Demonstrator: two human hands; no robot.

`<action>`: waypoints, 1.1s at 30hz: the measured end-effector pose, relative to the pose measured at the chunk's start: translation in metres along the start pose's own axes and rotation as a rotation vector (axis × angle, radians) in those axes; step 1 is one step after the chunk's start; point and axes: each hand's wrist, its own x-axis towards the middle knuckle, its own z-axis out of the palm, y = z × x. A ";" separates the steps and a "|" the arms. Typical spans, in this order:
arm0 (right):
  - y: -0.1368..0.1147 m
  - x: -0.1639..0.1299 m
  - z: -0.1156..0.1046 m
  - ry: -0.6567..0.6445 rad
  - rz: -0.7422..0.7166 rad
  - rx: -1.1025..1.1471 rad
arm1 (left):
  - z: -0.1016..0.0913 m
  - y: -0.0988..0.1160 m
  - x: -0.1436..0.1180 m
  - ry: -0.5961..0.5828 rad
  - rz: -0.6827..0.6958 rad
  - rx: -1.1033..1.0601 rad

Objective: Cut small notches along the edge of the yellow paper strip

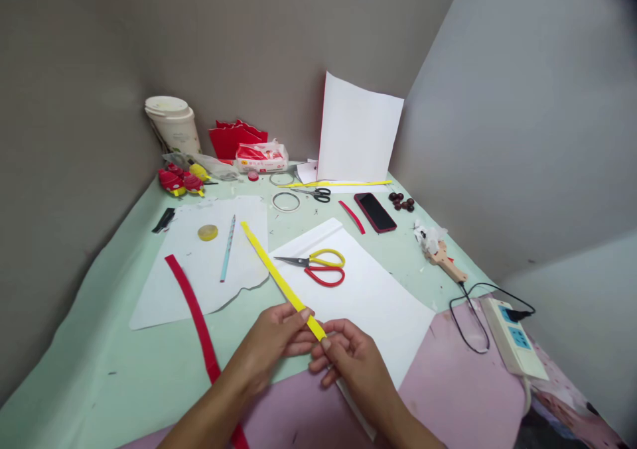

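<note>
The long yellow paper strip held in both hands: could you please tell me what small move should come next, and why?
Probably fold the near end over: both hands, left and right, pinch the long yellow paper strip at that end, while its far end lies free.

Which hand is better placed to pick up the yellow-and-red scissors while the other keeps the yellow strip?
Probably the right hand. The scissors lie on the white sheet just ahead of it, handles turned to the right. The left hand pinches the yellow strip, which runs between it and the scissors.
</note>
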 end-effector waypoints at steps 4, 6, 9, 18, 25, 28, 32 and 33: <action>-0.007 0.000 -0.017 -0.028 -0.053 -0.158 | 0.000 -0.007 0.005 0.094 0.005 -0.029; -0.021 0.002 -0.032 0.019 -0.173 -0.388 | -0.002 -0.009 0.006 0.114 0.001 -0.035; -0.046 0.014 -0.051 0.116 -0.435 -0.832 | -0.006 -0.009 0.006 0.116 0.001 -0.048; -0.064 0.084 -0.036 -0.072 -0.785 -1.310 | -0.015 -0.008 0.003 0.133 -0.006 -0.127; -0.063 0.096 -0.028 -0.084 -0.775 -1.458 | -0.021 -0.008 0.000 0.102 -0.016 -0.198; -0.061 0.092 -0.028 -0.070 -0.758 -1.467 | -0.023 -0.008 -0.001 0.082 -0.008 -0.194; -0.057 0.078 -0.031 -0.028 -0.695 -1.429 | -0.025 -0.007 -0.001 0.074 0.002 -0.188; -0.056 0.073 -0.033 -0.008 -0.676 -1.413 | -0.026 -0.006 -0.001 0.082 0.007 -0.189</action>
